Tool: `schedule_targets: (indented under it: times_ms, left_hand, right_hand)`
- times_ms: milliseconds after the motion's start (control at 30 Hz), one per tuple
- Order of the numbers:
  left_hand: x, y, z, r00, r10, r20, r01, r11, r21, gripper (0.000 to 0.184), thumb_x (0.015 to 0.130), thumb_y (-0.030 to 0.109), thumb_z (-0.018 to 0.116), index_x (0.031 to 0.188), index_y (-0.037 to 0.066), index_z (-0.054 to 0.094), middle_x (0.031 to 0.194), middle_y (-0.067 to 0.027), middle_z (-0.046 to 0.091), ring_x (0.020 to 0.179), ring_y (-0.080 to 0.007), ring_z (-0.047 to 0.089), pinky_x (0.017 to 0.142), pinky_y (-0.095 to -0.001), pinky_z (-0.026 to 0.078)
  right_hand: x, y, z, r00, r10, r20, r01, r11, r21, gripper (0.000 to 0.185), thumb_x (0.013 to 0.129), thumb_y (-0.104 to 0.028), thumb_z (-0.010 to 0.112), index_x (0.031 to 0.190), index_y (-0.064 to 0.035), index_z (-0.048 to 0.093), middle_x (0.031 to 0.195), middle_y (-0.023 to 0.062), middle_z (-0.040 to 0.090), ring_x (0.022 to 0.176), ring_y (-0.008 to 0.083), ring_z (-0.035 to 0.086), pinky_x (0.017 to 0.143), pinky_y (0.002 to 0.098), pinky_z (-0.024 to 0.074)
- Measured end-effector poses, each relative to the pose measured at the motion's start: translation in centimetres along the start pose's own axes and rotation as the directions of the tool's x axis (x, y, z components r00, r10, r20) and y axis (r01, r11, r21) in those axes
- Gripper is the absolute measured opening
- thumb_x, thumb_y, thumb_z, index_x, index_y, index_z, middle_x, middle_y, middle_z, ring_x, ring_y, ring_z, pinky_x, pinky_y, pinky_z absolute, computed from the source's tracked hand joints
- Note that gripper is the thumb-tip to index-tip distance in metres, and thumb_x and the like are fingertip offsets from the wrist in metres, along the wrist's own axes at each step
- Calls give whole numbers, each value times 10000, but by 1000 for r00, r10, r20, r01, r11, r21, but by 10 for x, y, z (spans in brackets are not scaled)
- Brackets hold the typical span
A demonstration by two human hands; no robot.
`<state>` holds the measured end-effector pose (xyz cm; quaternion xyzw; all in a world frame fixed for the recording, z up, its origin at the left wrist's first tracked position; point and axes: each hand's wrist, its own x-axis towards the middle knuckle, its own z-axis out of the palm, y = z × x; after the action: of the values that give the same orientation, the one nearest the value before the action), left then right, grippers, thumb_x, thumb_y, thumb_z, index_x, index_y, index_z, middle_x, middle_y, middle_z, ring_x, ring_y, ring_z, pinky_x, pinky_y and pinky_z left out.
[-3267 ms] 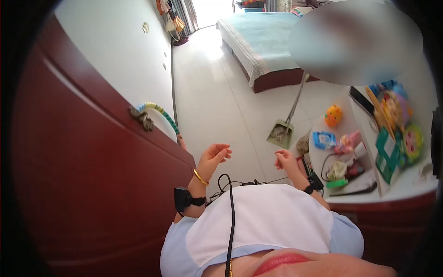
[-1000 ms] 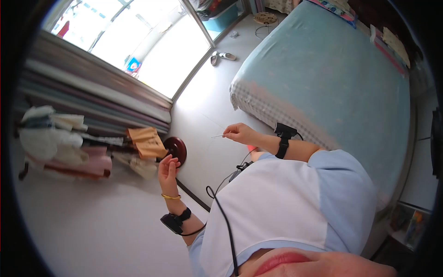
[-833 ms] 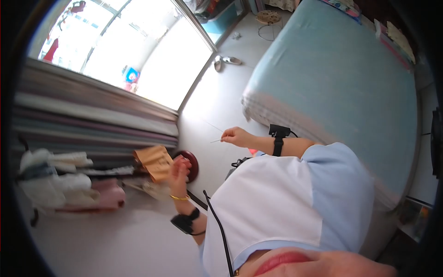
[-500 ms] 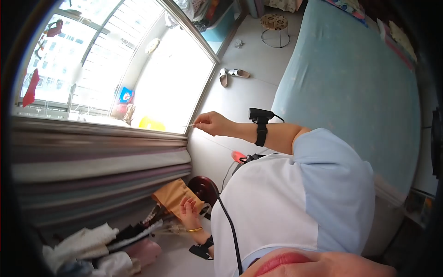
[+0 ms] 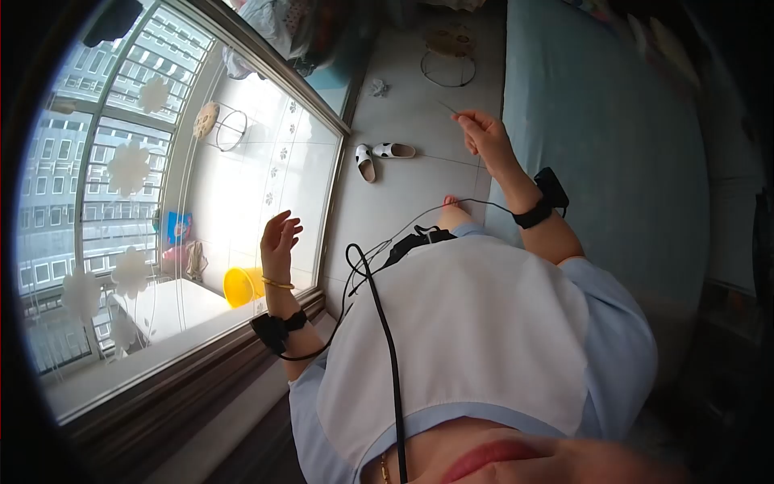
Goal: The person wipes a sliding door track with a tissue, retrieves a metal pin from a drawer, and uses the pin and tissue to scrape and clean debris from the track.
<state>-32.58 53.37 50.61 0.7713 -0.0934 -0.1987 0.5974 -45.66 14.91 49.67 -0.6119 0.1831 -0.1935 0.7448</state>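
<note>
My right hand (image 5: 489, 143) is raised over the tiled floor beside the bed, with its fingers pinched on a thin stick (image 5: 445, 106). The stick points up and away from the fingertips; its exact kind is too small to make out. On the other side, my left hand (image 5: 278, 246) is held up in front of the window glass, wearing a gold bracelet (image 5: 277, 283). Its fingers are loosely bent and apart, with nothing between them. Whether it touches the glass I cannot tell.
White slippers with black spots (image 5: 379, 158) lie on the floor near the window frame. A round stool (image 5: 448, 71) stands farther off, by the blue-covered bed (image 5: 597, 161). Past the glass is a yellow bucket (image 5: 243, 287). Black cables (image 5: 385, 339) hang across my chest.
My right hand has moved from the window frame to beside the bed, still pinching the stick. My left hand has risen from near the brown bag to the window. The view has turned.
</note>
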Motion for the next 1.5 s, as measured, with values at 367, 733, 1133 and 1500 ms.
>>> schedule_targets:
  times_ms: [367, 733, 1133, 1500]
  left_hand:
    - [226, -4, 131, 967, -246, -63, 218, 933, -286, 294, 869, 175, 528, 1143, 71, 513, 987, -53, 605, 885, -124, 576, 712, -210, 443]
    - [373, 66, 161, 950, -272, -155, 248, 956, -157, 275, 874, 176, 524, 1126, 67, 518, 977, -45, 606, 869, -106, 574, 729, -214, 435]
    - [660, 109, 204, 997, -77, -25, 73, 986, -153, 288, 851, 118, 540, 1124, 36, 506, 961, -69, 593, 850, -119, 563, 750, -229, 436]
    - [782, 7, 276, 834, -204, -512, 296, 950, 103, 282, 804, 72, 554, 1084, 48, 535, 929, -86, 580, 801, -168, 577, 673, -265, 466]
  right_hand:
    - [282, -17, -94, 998, 3, -56, -12, 986, -169, 181, 888, -152, 487, 939, -6, 582, 510, -76, 343, 427, 6, 268, 400, 174, 228]
    - [562, -80, -27, 940, -321, 119, 331, 941, -76, 190, 888, -154, 493, 961, -17, 604, 487, -91, 337, 410, -10, 250, 381, 168, 191]
    - [815, -92, -1, 845, -151, 513, 455, 707, -542, 170, 869, -149, 519, 945, -28, 611, 624, -54, 494, 538, 2, 377, 467, 183, 295]
    - [1059, 188, 5, 448, 391, 804, 616, 517, -594, 164, 806, -154, 513, 893, -45, 600, 755, 139, 598, 662, 282, 569, 611, 364, 437]
